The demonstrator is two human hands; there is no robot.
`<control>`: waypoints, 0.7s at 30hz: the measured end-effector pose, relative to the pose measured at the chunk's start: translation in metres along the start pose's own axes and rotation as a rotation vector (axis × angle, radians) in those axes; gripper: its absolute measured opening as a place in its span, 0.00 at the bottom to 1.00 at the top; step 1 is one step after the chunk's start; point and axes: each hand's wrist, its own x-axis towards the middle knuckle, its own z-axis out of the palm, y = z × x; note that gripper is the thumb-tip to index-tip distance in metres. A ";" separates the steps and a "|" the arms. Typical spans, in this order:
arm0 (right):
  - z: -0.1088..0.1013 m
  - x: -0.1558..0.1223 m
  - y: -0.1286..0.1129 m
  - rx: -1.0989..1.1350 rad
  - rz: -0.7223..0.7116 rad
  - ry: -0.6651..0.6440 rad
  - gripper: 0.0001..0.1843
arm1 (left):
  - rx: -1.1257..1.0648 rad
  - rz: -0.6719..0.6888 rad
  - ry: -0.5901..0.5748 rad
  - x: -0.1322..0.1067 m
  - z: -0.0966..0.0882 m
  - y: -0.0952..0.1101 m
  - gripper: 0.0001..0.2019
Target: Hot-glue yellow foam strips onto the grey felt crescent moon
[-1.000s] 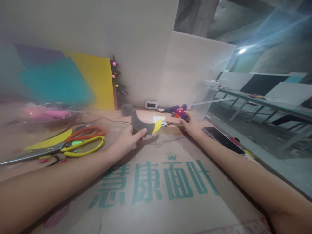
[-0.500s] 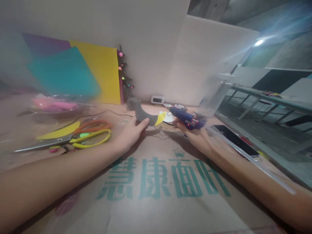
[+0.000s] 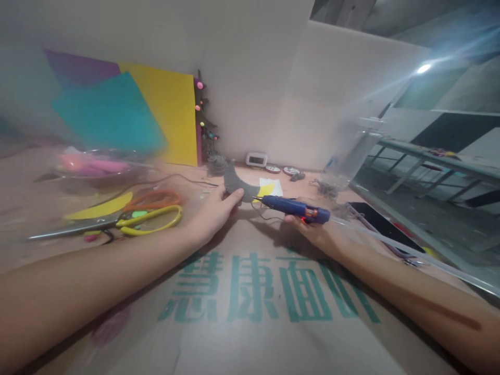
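My left hand [image 3: 221, 208] is closed on a grey crescent-shaped piece [image 3: 238, 185], thumb in front of it. A yellow section [image 3: 266, 192] forms the crescent's right end. My right hand [image 3: 312, 229] grips a blue hot glue gun [image 3: 289, 206] with a small red light lit. The gun lies nearly level, its nozzle pointing left at the seam between grey and yellow; whether it touches cannot be told. A clear glue stick [image 3: 375, 237] runs out behind the gun above my right forearm.
Yellow-handled scissors [image 3: 150, 220] lie left beside a yellow cut-out [image 3: 99, 207]. A clear bowl of pink pieces [image 3: 96, 165] stands behind. A phone [image 3: 385, 227] lies right. At the back are a small digital clock [image 3: 257, 159] and coloured sheets [image 3: 109, 112].
The glue gun has swung round to a level pose, and its nozzle has come down to the crescent's yellow end. My left hand still holds the crescent. The view has shifted slightly.
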 end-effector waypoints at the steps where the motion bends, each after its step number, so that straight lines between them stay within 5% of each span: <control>1: 0.000 0.000 0.000 -0.031 0.002 0.013 0.23 | -0.007 -0.003 -0.001 -0.001 0.000 0.001 0.13; 21: 0.003 0.001 0.002 -0.179 -0.021 0.029 0.18 | -0.045 -0.011 -0.001 -0.001 0.000 0.000 0.12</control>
